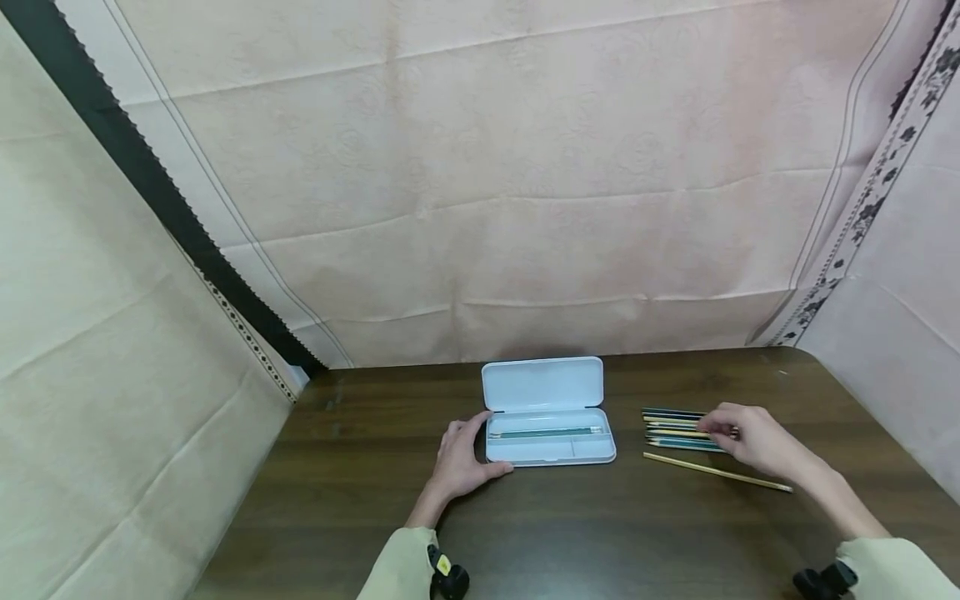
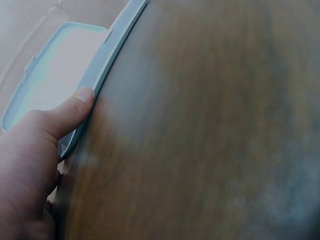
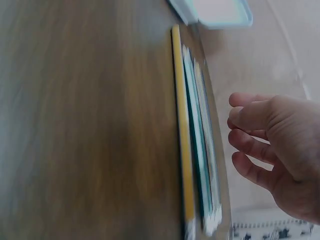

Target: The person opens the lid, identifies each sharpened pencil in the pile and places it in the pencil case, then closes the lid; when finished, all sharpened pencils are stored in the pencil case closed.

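Observation:
A light blue pencil case (image 1: 517, 451) lies with its lid (image 1: 543, 383) raised toward the back. In its long compartment is one green pencil (image 1: 546, 432). My left hand (image 1: 461, 462) holds the case at its left end, the thumb (image 2: 75, 111) pressing on the front wall and the other fingers reaching to the back corner. On the right, my right hand (image 1: 753, 437) hovers over a row of several green, dark and yellow pencils (image 1: 670, 431). Its fingers are loosely bent, with nothing seen between them in the right wrist view. A yellow pencil (image 1: 712, 472) lies slantwise, apart from the row.
The brown wooden table (image 1: 570, 533) ends at the back against a pale cloth hanging (image 1: 525, 183). More cloth (image 1: 112, 350) hangs along the left side and the right side. Each wrist wears a black strapped device (image 1: 450, 575).

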